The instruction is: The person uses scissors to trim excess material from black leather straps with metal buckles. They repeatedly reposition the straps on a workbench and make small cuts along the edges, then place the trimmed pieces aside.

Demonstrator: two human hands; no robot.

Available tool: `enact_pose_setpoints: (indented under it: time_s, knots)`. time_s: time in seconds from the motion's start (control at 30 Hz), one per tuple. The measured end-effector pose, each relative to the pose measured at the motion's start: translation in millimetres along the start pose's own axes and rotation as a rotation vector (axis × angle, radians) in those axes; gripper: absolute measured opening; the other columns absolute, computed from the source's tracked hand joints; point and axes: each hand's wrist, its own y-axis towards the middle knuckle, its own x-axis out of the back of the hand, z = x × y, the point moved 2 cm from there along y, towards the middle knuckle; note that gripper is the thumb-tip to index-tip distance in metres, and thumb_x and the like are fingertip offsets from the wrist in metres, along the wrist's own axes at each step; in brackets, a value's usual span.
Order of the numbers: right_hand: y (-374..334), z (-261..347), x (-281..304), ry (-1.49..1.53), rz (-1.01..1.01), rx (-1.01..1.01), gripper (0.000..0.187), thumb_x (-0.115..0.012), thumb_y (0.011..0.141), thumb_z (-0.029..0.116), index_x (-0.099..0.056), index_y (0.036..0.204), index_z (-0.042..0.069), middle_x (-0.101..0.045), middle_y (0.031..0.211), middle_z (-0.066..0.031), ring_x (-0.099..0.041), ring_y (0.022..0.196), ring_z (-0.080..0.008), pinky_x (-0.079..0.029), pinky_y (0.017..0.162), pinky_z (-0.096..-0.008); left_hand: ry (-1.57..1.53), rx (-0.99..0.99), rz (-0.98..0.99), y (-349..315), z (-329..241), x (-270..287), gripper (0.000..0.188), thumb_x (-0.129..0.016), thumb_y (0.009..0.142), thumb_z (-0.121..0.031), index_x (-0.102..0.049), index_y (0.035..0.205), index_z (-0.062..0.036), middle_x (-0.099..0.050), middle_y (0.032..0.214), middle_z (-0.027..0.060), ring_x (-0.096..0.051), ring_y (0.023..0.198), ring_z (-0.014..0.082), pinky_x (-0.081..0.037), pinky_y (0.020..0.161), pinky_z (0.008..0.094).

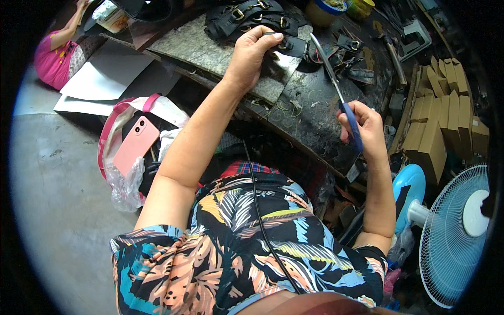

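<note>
My left hand [248, 59] pinches a short black leather strap [295, 47] with a brass-coloured buckle, held over the worktable. In my right hand [370, 128] is a pair of scissors [331, 71] with dark blue handles. Its long blades point up and away, their tips close to the right end of the strap; I cannot tell whether they touch it. Just beyond my left hand lies a heap of black buckled straps [257, 16]. Right of the blades, smaller black strap pieces with buckles [350, 44] rest on the table.
Loose threads lie on the dark worktable [310, 118]. A hammer [395, 60] and cardboard pieces [436, 123] stand to the right, above a fan [446, 236]. A pink phone [136, 144] sits on a bag at left. Another person [55, 60] is at the far left.
</note>
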Motion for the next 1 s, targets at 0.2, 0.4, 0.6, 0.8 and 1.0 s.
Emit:
enact_pose_setpoints:
  time_s: [0.2, 0.4, 0.6, 0.8, 1.0]
  knots:
    - [-9.4, -2.0, -10.7, 0.363, 0.260, 0.009, 0.034, -0.069, 0.097, 0.031, -0.065, 0.101, -0.003, -0.064, 0.064, -0.0058, -0.059, 0.054, -0.0108, -0.046, 0.053, -0.0234, -0.042, 0.139, -0.194, -5.5, -19.9, -9.4, 0.015, -0.072, 0.094, -0.022, -0.072, 0.095, -0.0069, -0.070, 0.088, 0.0006, -0.063, 0.080, 0.0108, -0.049, 0.076, 0.0264]
    - [-16.3, 4.7, -15.3, 0.257, 0.210, 0.004, 0.055, -0.071, 0.091, 0.050, -0.063, 0.103, -0.004, -0.063, 0.065, -0.0067, -0.061, 0.058, -0.0112, -0.047, 0.055, -0.0218, -0.038, 0.190, -0.259, -11.4, -28.9, -16.6, 0.018, -0.075, 0.093, -0.025, -0.073, 0.093, -0.0072, -0.069, 0.084, -0.0002, -0.062, 0.078, 0.0096, -0.047, 0.074, 0.0263]
    - [-15.7, 28.1, -20.7, -0.736, -0.104, 0.043, 0.044, -0.082, 0.075, 0.040, -0.069, 0.096, 0.003, -0.063, 0.065, -0.0108, -0.062, 0.058, -0.0246, -0.047, 0.059, -0.0370, 0.089, 0.047, -0.210, -15.5, -27.3, -25.5, 0.018, -0.079, 0.090, -0.022, -0.073, 0.091, -0.0045, -0.068, 0.081, -0.0021, -0.058, 0.075, 0.0057, -0.046, 0.070, 0.0226]
    - [-4.3, 35.1, -26.3, -0.751, -0.117, 0.057, 0.052, -0.078, 0.079, 0.055, -0.070, 0.087, 0.004, -0.063, 0.062, -0.0142, -0.065, 0.062, -0.0306, -0.049, 0.061, -0.0408, 0.194, -0.018, -0.136, -22.0, -29.9, -32.9, 0.019, -0.080, 0.089, -0.018, -0.073, 0.095, -0.0018, -0.070, 0.086, 0.0008, -0.061, 0.078, 0.0056, -0.048, 0.072, 0.0219]
    - [-0.9, 11.3, -18.9, -0.662, -0.112, -0.006, 0.041, -0.076, 0.089, 0.036, -0.063, 0.077, 0.000, -0.054, 0.055, -0.0058, -0.050, 0.047, -0.0117, -0.039, 0.047, -0.0298, 0.209, -0.026, -0.176, -28.6, -37.7, -26.8, 0.014, -0.077, 0.089, -0.014, -0.071, 0.091, -0.0018, -0.068, 0.082, 0.0002, -0.062, 0.078, 0.0069, -0.048, 0.072, 0.0231]
